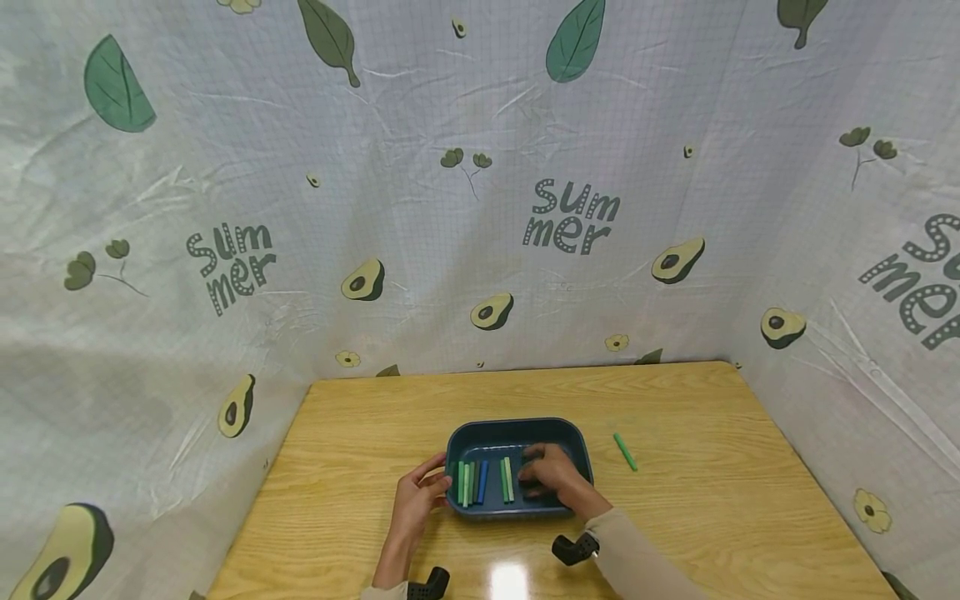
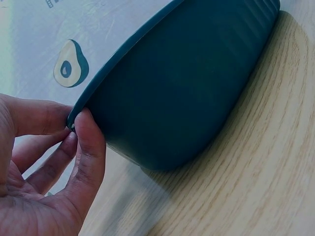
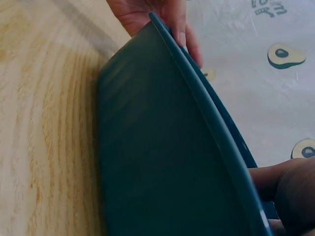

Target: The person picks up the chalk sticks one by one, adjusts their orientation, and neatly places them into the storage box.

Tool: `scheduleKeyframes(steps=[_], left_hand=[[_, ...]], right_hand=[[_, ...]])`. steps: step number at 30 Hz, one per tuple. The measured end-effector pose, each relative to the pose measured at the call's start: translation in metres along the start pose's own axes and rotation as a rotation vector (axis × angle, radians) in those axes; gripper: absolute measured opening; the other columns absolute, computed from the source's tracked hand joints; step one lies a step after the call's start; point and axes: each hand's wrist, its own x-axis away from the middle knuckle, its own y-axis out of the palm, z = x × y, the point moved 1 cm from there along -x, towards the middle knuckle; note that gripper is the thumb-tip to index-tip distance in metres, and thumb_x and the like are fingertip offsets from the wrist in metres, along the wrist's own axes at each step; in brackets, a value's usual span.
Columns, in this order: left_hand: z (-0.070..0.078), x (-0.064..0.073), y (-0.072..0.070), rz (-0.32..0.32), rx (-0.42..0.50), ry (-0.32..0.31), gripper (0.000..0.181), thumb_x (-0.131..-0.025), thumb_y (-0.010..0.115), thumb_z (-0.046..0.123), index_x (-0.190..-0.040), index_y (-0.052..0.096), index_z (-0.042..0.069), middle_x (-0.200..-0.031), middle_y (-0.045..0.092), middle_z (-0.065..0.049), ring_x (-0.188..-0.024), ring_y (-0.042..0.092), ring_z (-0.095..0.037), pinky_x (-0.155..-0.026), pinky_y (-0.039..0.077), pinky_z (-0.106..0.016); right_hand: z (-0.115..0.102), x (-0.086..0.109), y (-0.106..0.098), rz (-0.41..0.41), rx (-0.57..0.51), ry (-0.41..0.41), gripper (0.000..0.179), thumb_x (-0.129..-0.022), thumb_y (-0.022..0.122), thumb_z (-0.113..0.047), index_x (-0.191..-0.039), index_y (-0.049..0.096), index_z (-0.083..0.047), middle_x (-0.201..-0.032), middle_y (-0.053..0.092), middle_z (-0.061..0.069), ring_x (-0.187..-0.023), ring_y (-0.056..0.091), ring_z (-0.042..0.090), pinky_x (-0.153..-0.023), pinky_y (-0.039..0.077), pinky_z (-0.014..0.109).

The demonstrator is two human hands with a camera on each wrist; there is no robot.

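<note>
A dark teal tray stands on the wooden table, and my left hand pinches its left rim between thumb and fingers. The left wrist view shows the same grip, with the tray's outer wall beside the thumb. My right hand reaches over the right side into the tray, fingers bent downward; the tray's wall hides its fingertips in the right wrist view, so whether it holds anything cannot be told. Several slim green sticks and a blue stick lie at the tray's left; two light green sticks lie near its middle.
Right of the tray, a single green stick lies on the wooden table. A white printed sheet hangs behind the table and along both sides. Each wrist carries a small black camera.
</note>
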Motion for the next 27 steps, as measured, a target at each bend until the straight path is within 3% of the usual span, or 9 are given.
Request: scheduleKeyframes(steps=[7, 12, 19, 27], left_hand=[[0.0, 0.0, 0.0, 0.005, 0.002, 0.008, 0.046, -0.089, 0.063, -0.001, -0.135, 0.056, -0.002, -0.131, 0.056, -0.027, -0.089, 0.064, -0.013, -0.063, 0.054, -0.028], [0.0, -0.001, 0.001, 0.004, -0.002, 0.005, 0.046, -0.09, 0.063, 0.0, -0.136, 0.057, -0.001, -0.132, 0.056, -0.025, -0.089, 0.063, -0.012, -0.064, 0.055, -0.028], [0.0, 0.0, 0.001, 0.012, -0.007, 0.004, 0.046, -0.089, 0.063, -0.001, -0.135, 0.058, -0.001, -0.13, 0.057, -0.024, -0.088, 0.064, -0.012, -0.063, 0.055, -0.028], [0.001, 0.001, 0.001, -0.001, -0.008, 0.023, 0.045, -0.09, 0.063, -0.001, -0.135, 0.056, -0.003, -0.13, 0.055, -0.027, -0.09, 0.065, -0.014, -0.062, 0.055, -0.028]], right_hand=[[-0.014, 0.009, -0.006, 0.016, -0.028, -0.061, 0.045, -0.085, 0.065, 0.002, -0.128, 0.054, 0.006, -0.1, 0.067, 0.018, -0.082, 0.068, 0.024, -0.068, 0.059, 0.044], [-0.027, 0.015, -0.016, 0.077, -0.047, -0.111, 0.038, -0.087, 0.067, 0.001, -0.124, 0.058, 0.003, -0.111, 0.065, 0.021, -0.09, 0.068, 0.026, -0.073, 0.059, 0.047], [-0.04, 0.027, -0.038, 0.183, -0.034, -0.166, 0.04, -0.09, 0.066, -0.003, -0.129, 0.057, 0.0, -0.114, 0.064, 0.02, -0.095, 0.067, 0.027, -0.078, 0.058, 0.046], [-0.048, 0.037, -0.06, 0.239, -0.074, -0.217, 0.038, -0.091, 0.064, -0.001, -0.128, 0.056, 0.003, -0.115, 0.062, 0.024, -0.096, 0.069, 0.033, -0.079, 0.059, 0.043]])
